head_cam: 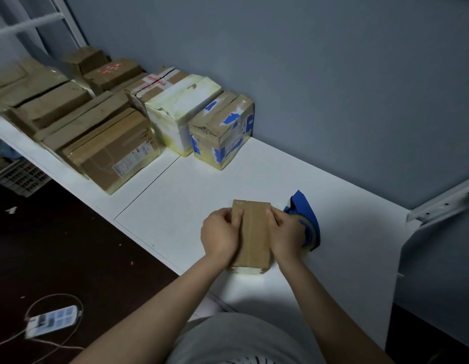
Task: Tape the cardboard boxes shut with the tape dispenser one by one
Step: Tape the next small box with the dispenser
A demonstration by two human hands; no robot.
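Cardboard boxes (110,151) crowd the far left of the counter (333,179), brown and scuffed, packed close in rows against the wall. Just right of them stands a white box (175,114) with yellowed edges. Touching its right side is a dented blue-patched box (223,130).

Nearer the person and well apart from that group, a small box (251,232) lies flat near the front edge of the counter. The left hand (220,235) grips its left long side, fingers curled over the top edge. The right hand (286,232) grips the right long side in the same way, so both hands are closed on the box and neither is free. A paler band runs lengthwise down the top, which looks like tape over the seam, though I cannot be sure.

Just beyond the right hand, partly hidden by it, the blue tape dispenser (307,216) rests on the counter beside the box.

The small box probably weighs little, since it fits between two hands. Cardboard like this is stiff at the edges and corners but gives in the middle of a panel, and any taped strip will be slick under the fingers. The long sides near the corners are the sound place to hold it. One hand should pin it down when the dispenser is drawn across, or so light a box may slide.
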